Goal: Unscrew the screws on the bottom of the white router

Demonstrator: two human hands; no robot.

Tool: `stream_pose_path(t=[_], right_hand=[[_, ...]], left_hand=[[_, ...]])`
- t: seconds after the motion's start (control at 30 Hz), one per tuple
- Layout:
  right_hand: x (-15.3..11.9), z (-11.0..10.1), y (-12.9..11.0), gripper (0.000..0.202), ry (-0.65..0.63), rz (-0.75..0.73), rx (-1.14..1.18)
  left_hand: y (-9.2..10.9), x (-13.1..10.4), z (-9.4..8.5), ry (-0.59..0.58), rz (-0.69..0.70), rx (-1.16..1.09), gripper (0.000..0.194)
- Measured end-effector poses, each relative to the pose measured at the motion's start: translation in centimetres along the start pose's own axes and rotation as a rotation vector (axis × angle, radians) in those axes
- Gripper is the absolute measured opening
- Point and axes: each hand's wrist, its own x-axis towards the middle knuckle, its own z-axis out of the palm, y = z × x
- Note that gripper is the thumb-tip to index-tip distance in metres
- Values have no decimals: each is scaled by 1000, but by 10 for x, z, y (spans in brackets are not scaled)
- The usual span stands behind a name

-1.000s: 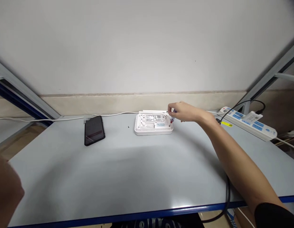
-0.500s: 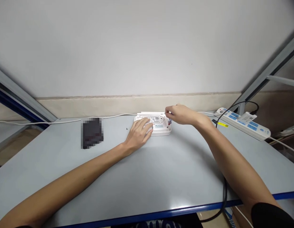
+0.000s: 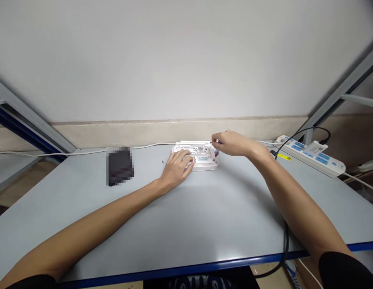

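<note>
Pinches a slim tool (image 3: 217, 152) between right fingers (image 3: 217, 137) at the white router (image 3: 206, 164) (under spread left fingers (image 3: 178, 155)), seemingly midway, with casing unopened.

A dark, pixelated slab (image 3: 120, 166), perhaps a phone, lies on the worktop (image 3: 204, 228). To the right sits a white power strip (image 3: 311, 157).

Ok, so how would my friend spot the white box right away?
Start at the grey table, then its far edge, near the middle. The flat white box there has the person's left hand on it. Unlike the white power strip to the right, it has no row of blue sockets.
</note>
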Motion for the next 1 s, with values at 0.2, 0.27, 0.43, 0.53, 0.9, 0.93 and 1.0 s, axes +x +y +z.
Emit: stream_pose_path(t=[0.2,0.27,0.43,0.53,0.9,0.93,1.0], right_hand=[[1,1,-3,20,12,-10,-27],[0,0,-4,18,-8,-15,4],[-2,-3,-7,18,-35,-28,20],[-1,-3,-8,20,-24,0,6],[0,-3,-3,22,-23,7,-4],[-1,-3,-3,22,-27,4,1],[-1,-4,-1,23,-43,-2,14]], left_hand=[[-1,0,1,-3,6,-2,18],[-1,-1,1,-4,4,2,18],[-1,-1,1,2,9,9,19],[-1,-1,1,4,8,0,18],[0,1,2,-4,2,-12,17],[0,1,2,-3,3,-14,17],[0,1,2,-5,6,-15,17]])
